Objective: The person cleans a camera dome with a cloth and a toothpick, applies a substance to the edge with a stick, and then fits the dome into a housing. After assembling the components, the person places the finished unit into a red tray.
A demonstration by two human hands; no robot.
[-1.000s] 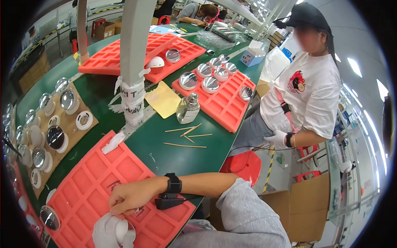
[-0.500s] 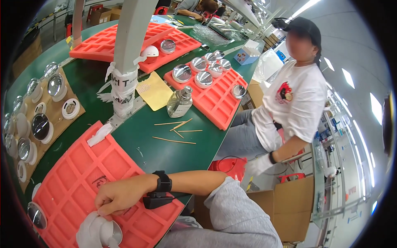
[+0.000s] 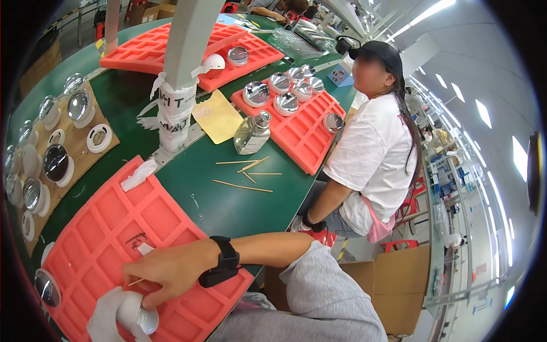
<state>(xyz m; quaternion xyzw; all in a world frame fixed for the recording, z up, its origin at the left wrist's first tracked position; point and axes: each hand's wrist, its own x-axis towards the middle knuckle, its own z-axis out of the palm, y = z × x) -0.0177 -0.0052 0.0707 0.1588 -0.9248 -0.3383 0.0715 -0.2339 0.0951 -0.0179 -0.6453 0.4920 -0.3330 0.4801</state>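
At the lower left, my left hand (image 3: pixel 103 318), in a white glove, grips a white rounded housing with a shiny face (image 3: pixel 149 321) over the red foam tray (image 3: pixel 102 268). My right hand (image 3: pixel 176 271) is bare and wears a black wrist strap. Its fingers are bent, with a thin wooden stick (image 3: pixel 136 281) between them, and a fingertip touches the housing. Part of the stick is hidden by the hand. A small white scrap (image 3: pixel 146 249) shows just beyond the knuckles; whether it is held, I cannot tell.
Several wooden sticks (image 3: pixel 242 186) and a clear glass bottle (image 3: pixel 252 134) lie or stand on the green table. Domed mirror parts stand on cardboard (image 3: pixel 102 159) at left and on a red tray (image 3: pixel 296 142). A taped post (image 3: pixel 174 114) rises mid-table. A co-worker (image 3: pixel 370 137) sits right.
The stick now shows in my right hand, which has shifted slightly; the housing has been tilted. The white scrap has come into view. The co-worker has turned and leaned toward the table.
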